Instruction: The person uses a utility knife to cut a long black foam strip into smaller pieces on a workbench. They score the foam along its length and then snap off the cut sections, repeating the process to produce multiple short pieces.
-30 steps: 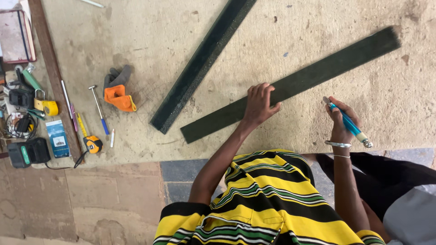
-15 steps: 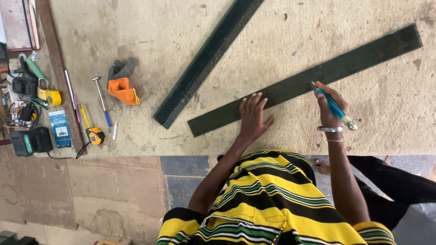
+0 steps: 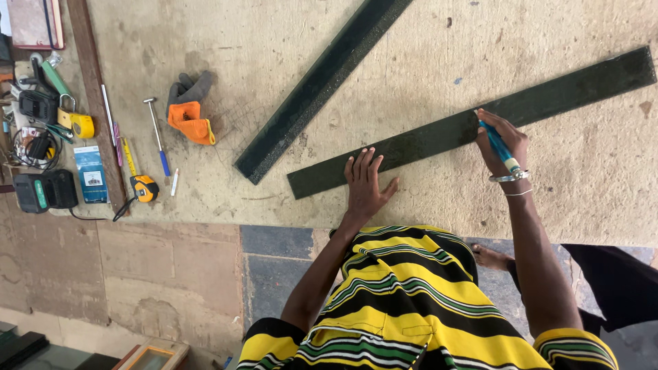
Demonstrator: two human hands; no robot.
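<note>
— Leaning over the pale surface [image 3: 411,205], the person wears a yellow, black and green striped shirt [image 3: 411,301]. What are the hands doing?

— The left hand [image 3: 365,183] lies flat, fingers spread wide and holding nothing, pressing on the near dark green strip [image 3: 548,96] close to its left end. The right hand [image 3: 504,140] has its fingers closed round a blue pen-like tool [image 3: 499,147], whose tip touches the same strip further right.

— Where does that strip lie?

— Slanting across the surface, from the near left up to the far right. A second dark strip [image 3: 322,82] lies just beyond it, steeper, apart from it.

— And to the left?

— Orange and grey gloves [image 3: 190,109], a small hammer with a blue grip [image 3: 156,137], a yellow tape measure [image 3: 142,186], then a wooden batten [image 3: 96,103].
</note>
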